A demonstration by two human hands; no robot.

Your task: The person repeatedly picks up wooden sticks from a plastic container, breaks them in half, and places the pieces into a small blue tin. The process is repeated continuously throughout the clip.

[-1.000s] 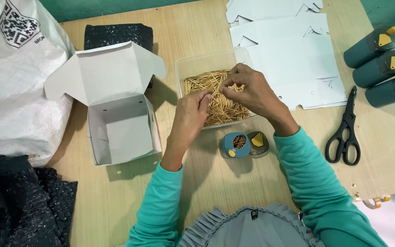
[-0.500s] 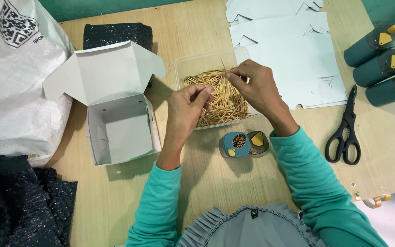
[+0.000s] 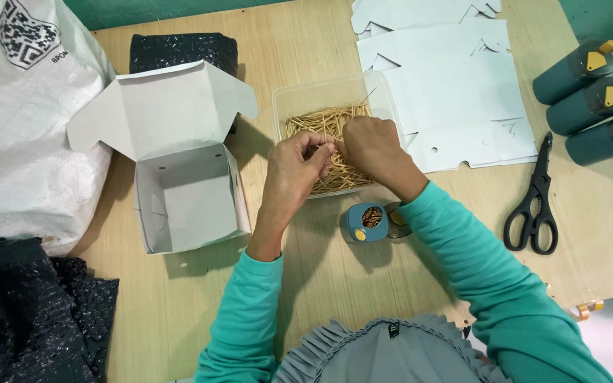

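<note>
Since half a second ago my two hands have drawn closer together over the near edge of the clear tub [image 3: 391,106], and the loose fan of sticks I was lifting has come down into a tighter pinch between them. My left hand [image 3: 294,167] has its fingers closed on a small bunch of the thin wooden sticks [image 3: 321,124], thumb against fingertips, so the bunch stays lined up. My right hand [image 3: 369,145] is curled shut on the other end of the same bunch, knuckles up; I cannot tell how many sticks it holds, as the fingers hide them. The rest of the sticks lie heaped in the tub, which sits far from me in the middle of the counter [image 3: 590,241], within easy reach of both hands.

Just near of the tub stands a small blue holder [image 3: 367,222], its top open toward me and already showing sticks inside, with its cap [image 3: 396,220] lying touching it on the right. Being so close, it needs only a short move from the tub.

On the left an open white box [image 3: 186,198] stands with flaps up. Flat white box blanks [image 3: 455,92] lie far right, black scissors [image 3: 533,206] near them, and three more blue holders [image 3: 597,96] lie on their sides at the right edge.
</note>
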